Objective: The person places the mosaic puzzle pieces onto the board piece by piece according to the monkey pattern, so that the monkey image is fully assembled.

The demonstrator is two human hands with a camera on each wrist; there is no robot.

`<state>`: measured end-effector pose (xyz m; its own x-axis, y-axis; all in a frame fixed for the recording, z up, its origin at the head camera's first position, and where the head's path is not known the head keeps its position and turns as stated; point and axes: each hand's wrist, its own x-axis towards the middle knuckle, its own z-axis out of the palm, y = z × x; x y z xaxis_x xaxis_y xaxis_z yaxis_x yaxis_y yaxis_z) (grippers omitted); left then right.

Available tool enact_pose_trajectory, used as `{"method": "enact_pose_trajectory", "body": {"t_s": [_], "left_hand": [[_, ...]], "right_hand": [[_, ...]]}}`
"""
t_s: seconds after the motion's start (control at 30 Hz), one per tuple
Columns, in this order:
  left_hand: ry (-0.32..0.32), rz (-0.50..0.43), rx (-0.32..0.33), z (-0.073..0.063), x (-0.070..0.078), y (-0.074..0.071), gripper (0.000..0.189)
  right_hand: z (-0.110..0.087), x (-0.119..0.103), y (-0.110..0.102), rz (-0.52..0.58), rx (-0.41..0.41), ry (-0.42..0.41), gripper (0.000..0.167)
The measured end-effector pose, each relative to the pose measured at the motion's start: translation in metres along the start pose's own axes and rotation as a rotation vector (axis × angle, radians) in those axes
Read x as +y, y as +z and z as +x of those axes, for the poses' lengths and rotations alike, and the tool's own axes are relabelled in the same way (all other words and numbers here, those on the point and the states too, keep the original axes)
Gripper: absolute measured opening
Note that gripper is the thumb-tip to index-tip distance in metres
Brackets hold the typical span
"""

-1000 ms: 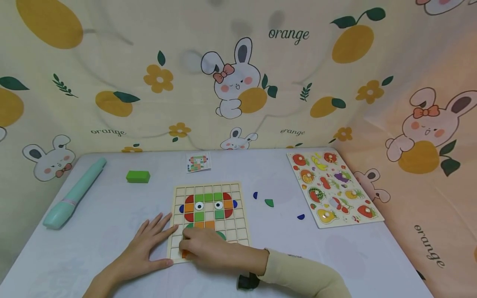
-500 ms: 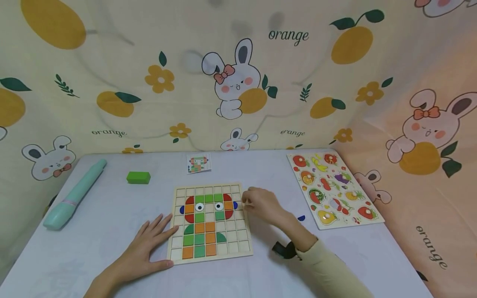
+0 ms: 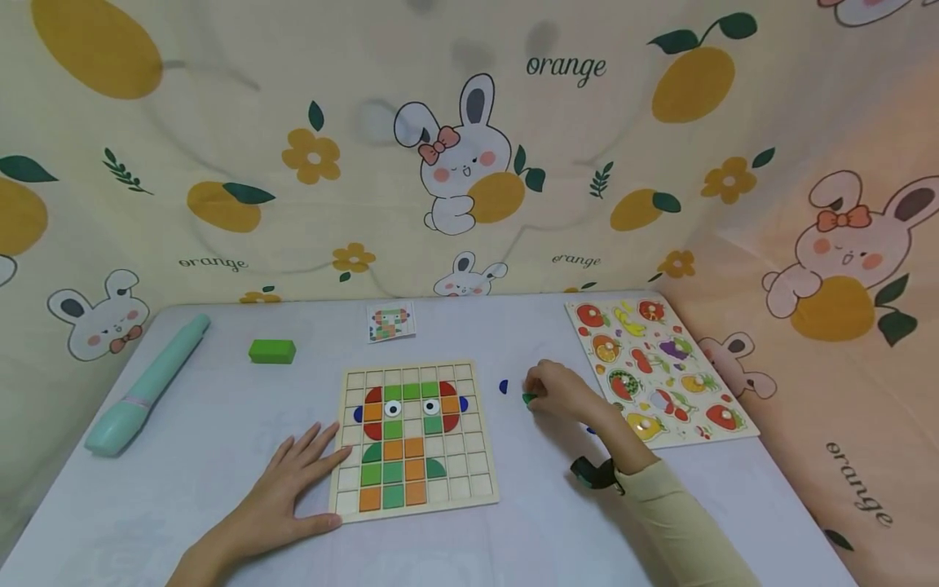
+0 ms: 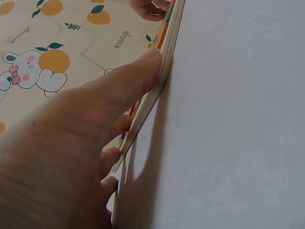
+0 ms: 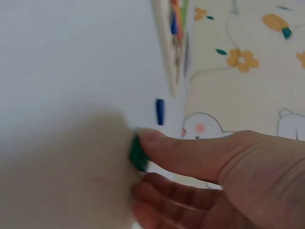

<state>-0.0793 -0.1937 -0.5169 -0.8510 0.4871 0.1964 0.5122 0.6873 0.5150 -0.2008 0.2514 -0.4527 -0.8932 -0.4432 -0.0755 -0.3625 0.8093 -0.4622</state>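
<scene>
My right hand [image 3: 565,393] is right of the grid board, pinching a green quarter-circle piece [image 5: 138,153] with thumb and fingertips. In the head view only a bit of that green piece shows below the fingers. Along the left edge of the wooden grid board [image 3: 458,444] rests my left hand [image 3: 282,481], fingers spread and straight, thumb at the lower corner. Coloured squares, red and green rounded pieces and two eye pieces fill part of the grid. Beside the right hand lies a blue half-circle piece [image 3: 504,386]; another blue piece [image 3: 591,430] is partly hidden by the wrist.
A small picture card [image 3: 391,322] lies behind the board. Back left are a green block [image 3: 272,351] and a mint-coloured long-handled device [image 3: 147,387]. A fruit puzzle board [image 3: 660,371] lies at the right, close to the right hand. A patterned cloth [image 3: 352,212] hangs behind the table.
My right hand has left the lower part of the grid, moved right past the board's edge, and taken hold of the green quarter-circle. The left hand has stayed put.
</scene>
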Motion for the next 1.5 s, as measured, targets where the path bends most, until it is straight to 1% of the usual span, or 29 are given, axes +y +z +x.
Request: {"method": "enact_pose_trajectory", "body": {"t_s": [0.1, 0.27, 0.33, 0.4, 0.5, 0.57, 0.67, 0.77, 0.83, 0.9, 0.97, 1.1, 1.2, 1.3, 1.37, 1.5], "left_hand": [[0.004, -0.002, 0.004, 0.000, 0.000, 0.000, 0.083], [-0.013, -0.017, -0.002, 0.000, -0.001, -0.001, 0.083], [-0.017, -0.015, -0.005, -0.001, -0.001, -0.001, 0.083], [-0.016, -0.015, -0.005, -0.002, -0.001, -0.001, 0.083], [-0.018, -0.014, -0.006, -0.002, -0.001, -0.001, 0.083], [-0.022, -0.019, -0.008, -0.002, -0.001, -0.001, 0.083], [-0.027, -0.021, -0.011, -0.001, -0.001, -0.002, 0.084], [-0.028, -0.027, -0.013, 0.000, -0.001, -0.002, 0.087], [-0.022, -0.017, -0.006, 0.000, -0.002, -0.003, 0.091], [-0.021, 0.020, 0.003, 0.000, -0.003, -0.004, 0.096], [-0.027, 0.079, 0.014, -0.001, -0.005, -0.004, 0.100], [-0.049, 0.187, 0.017, -0.003, -0.009, -0.004, 0.101], [-0.049, 0.212, 0.021, -0.005, -0.011, -0.003, 0.101], [-0.037, 0.220, 0.030, -0.005, -0.012, -0.004, 0.100], [-0.035, 0.222, 0.030, -0.005, -0.012, -0.005, 0.100], [-0.043, 0.213, 0.018, -0.004, -0.011, -0.006, 0.098]], "right_hand": [[0.000, -0.003, 0.003, 0.003, 0.020, -0.021, 0.016], [0.000, -0.013, 0.008, -0.042, 0.022, 0.018, 0.020], [0.001, -0.021, 0.009, -0.047, 0.020, 0.015, 0.020], [0.003, -0.032, 0.011, -0.020, 0.014, -0.014, 0.019], [0.009, -0.055, 0.015, 0.071, -0.009, -0.096, 0.017], [0.014, -0.074, 0.020, 0.162, -0.049, -0.167, 0.015], [0.023, -0.104, 0.033, 0.309, -0.124, -0.267, 0.011], [0.032, -0.132, 0.051, 0.435, -0.206, -0.324, 0.010], [0.037, -0.150, 0.063, 0.465, -0.243, -0.354, 0.010], [0.040, -0.167, 0.073, 0.448, -0.266, -0.376, 0.009], [0.043, -0.180, 0.082, 0.391, -0.275, -0.402, 0.009], [0.047, -0.202, 0.098, 0.225, -0.286, -0.438, 0.009], [0.048, -0.212, 0.105, 0.168, -0.323, -0.452, 0.010], [0.048, -0.217, 0.109, 0.153, -0.356, -0.452, 0.010], [0.048, -0.219, 0.110, 0.135, -0.353, -0.452, 0.009], [0.047, -0.222, 0.113, 0.081, -0.321, -0.473, 0.008]]}}
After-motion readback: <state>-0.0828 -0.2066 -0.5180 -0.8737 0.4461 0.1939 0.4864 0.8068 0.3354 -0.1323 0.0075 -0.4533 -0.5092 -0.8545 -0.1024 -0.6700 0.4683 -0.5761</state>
